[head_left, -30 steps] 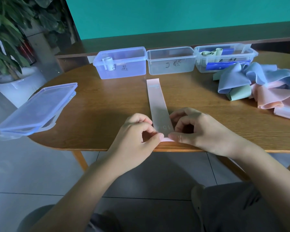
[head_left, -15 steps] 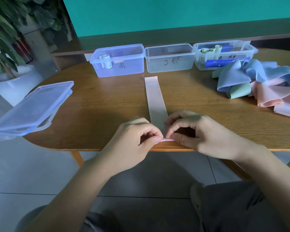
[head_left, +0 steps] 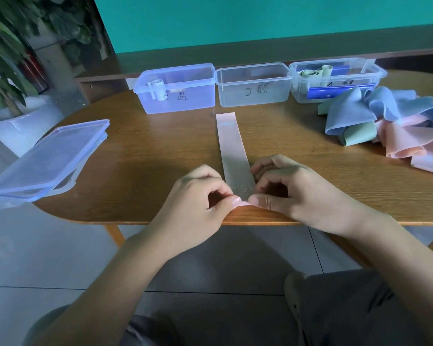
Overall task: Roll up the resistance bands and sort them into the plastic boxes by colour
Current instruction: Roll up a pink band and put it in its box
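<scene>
On the left edge of the counter (head_left: 160,151) lies a stack of box lids (head_left: 48,158). Along the far side stand three plastic boxes in a row. The left box (head_left: 178,89) holds one pale roll, the middle box (head_left: 254,84) looks empty, and the right box (head_left: 335,79) holds a couple of greenish rolls and something dark blue. Further right, a loose pile of bands (head_left: 390,126) in blue, green and pink is not yet rolled. By this showing the job is at an early stage: a few bands are put away, most are left.

The band in hand is the pink band (head_left: 231,146), laid flat and straight on the counter, its far end just short of the middle box and its near end at the counter's front edge. The left hand (head_left: 198,198) pinches the left corner of that near end between thumb and curled fingers; the right hand (head_left: 293,191) pinches the right corner the same way. Both grips are closed on the band, thumbs almost meeting, and the end looks only just turned up, so the rolling seems barely begun.
</scene>
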Available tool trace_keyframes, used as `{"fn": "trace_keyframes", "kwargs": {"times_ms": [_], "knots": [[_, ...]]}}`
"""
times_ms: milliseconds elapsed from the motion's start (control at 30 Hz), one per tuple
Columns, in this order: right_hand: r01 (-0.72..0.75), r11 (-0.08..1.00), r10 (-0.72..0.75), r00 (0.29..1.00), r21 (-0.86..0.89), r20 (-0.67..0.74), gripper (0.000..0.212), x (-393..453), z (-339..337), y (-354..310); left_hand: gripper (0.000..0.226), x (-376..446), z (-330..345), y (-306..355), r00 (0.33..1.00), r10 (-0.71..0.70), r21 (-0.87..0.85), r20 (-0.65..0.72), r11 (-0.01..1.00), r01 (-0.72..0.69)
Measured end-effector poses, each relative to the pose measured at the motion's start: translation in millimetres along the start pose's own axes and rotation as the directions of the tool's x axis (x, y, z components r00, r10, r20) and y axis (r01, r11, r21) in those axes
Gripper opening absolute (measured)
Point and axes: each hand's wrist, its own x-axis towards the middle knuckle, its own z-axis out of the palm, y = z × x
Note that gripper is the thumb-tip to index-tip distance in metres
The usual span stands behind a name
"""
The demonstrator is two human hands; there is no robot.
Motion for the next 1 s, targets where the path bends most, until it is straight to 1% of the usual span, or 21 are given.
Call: {"fn": "trace_keyframes", "kwargs": {"times_ms": [133,200,267,400,500,667,733,800,867,1000], "knots": [[-0.083,0.996,0.083,0.997,-0.034,-0.008,0.027,3.9,-2.6,0.5,0.017,2.9,2.4,-1.1,0.998,-0.065,0.024,-0.025,0.998,0.065],[-0.101,0.994,0.101,0.995,-0.047,-0.013,0.029,5.1,-2.9,0.8,0.011,4.0,2.5,-1.7,0.997,-0.071,0.002,-0.035,0.997,0.071],[-0.111,0.992,0.110,0.993,-0.057,-0.033,0.028,6.1,-2.1,1.1,0.004,4.1,2.7,-0.9,0.999,-0.040,-0.049,-0.027,0.998,0.039],[-0.113,0.993,0.110,0.991,-0.040,-0.081,0.021,7.6,1.0,0.9,0.010,3.0,4.7,-2.9,0.997,0.074,-0.057,0.020,0.996,-0.073],[-0.050,0.999,0.051,0.994,0.012,-0.092,0.012,5.8,2.9,-0.2,0.010,1.9,4.1,-5.0,0.994,0.105,-0.054,0.035,0.993,-0.103],[0.106,0.994,-0.108,0.992,-0.029,-0.060,0.002,3.7,6.8,4.7,0.012,1.1,5.1,-4.0,0.995,0.098,-0.060,0.014,0.994,-0.097],[0.142,0.989,-0.143,0.989,-0.041,-0.044,0.005,3.5,6.4,7.4,0.011,1.9,6.4,-3.6,0.995,0.099,-0.035,0.005,0.995,-0.098],[0.169,0.984,-0.171,0.985,-0.054,-0.037,0.012,2.4,5.1,10.5,0.011,2.3,7.4,-3.6,0.996,0.094,0.001,-0.005,0.996,-0.094],[0.169,0.984,-0.171,0.985,-0.051,-0.033,0.016,1.0,3.8,12.4,0.013,2.3,8.6,-4.2,0.995,0.095,0.037,-0.010,0.995,-0.095],[0.188,0.979,-0.193,0.979,-0.076,-0.069,0.014,0.6,4.4,14.1,0.014,2.4,11.4,-4.1,0.995,0.098,0.092,-0.031,0.991,-0.095]]}}
